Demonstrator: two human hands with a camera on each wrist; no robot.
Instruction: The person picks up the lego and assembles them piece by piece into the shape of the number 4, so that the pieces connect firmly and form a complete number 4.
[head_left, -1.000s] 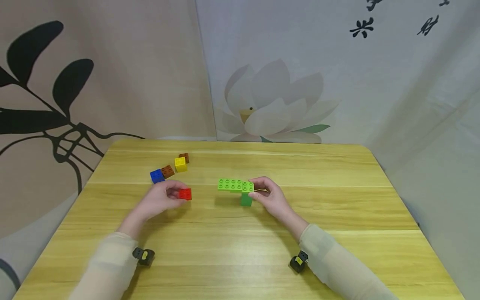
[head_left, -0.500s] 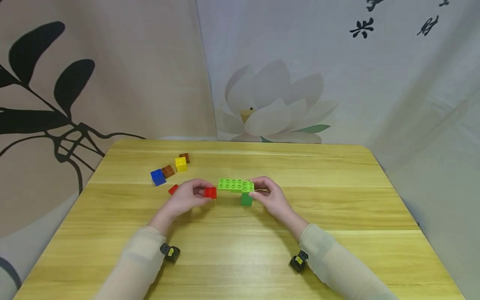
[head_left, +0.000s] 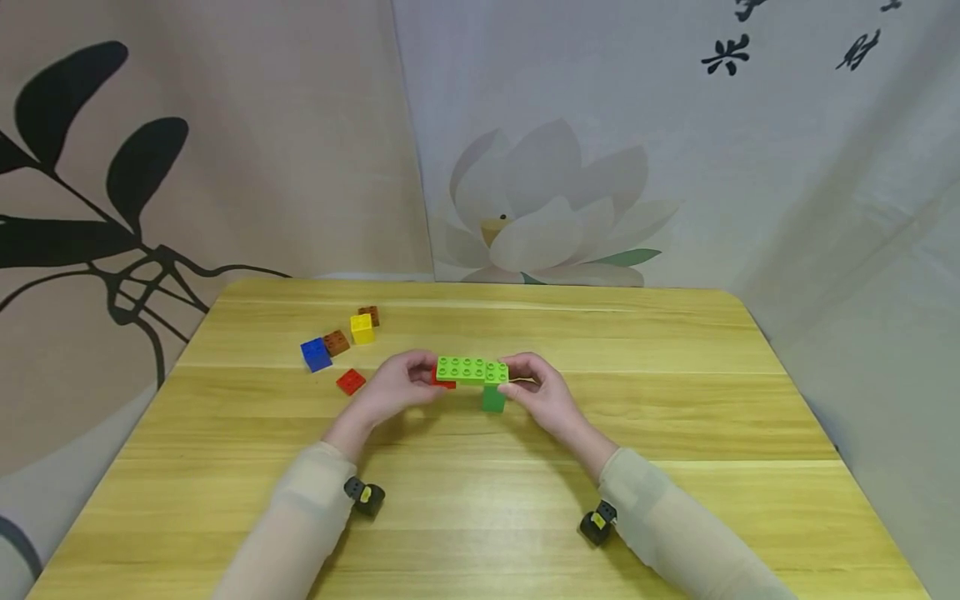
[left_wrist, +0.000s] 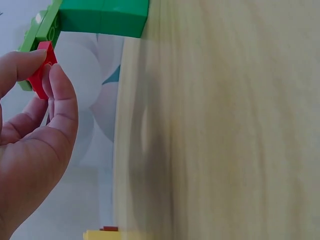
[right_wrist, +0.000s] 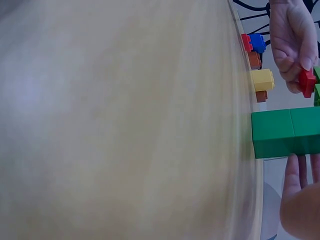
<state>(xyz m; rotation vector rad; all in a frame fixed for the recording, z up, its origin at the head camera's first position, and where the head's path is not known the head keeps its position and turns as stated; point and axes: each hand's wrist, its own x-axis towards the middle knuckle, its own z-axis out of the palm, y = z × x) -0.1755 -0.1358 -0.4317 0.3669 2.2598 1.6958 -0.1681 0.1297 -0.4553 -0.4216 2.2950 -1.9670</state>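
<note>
My left hand (head_left: 396,388) pinches a flat red brick (left_wrist: 42,75) between thumb and fingers. That brick sits right below the left end of a light green studded beam (head_left: 461,368); whether the two are joined cannot be told. Two stacked dark green bricks (right_wrist: 272,134) hold up the beam's right end like a post and stand on the table. At that same end, my right hand (head_left: 546,398) grips the green build with thumb and fingers. The beam's left part juts out over the table.
On the wooden table (head_left: 480,517), to the left, lie a second red brick (head_left: 351,382), a blue brick (head_left: 316,355) and a brown brick (head_left: 337,342). Farther back is a yellow brick (head_left: 362,329) beside another brown brick (head_left: 373,315). A printed cloth hangs behind the table.
My left hand has carried the red brick rightward until it is under the beam's left end. The other red brick on the table has come into view. My right hand stays in place.
</note>
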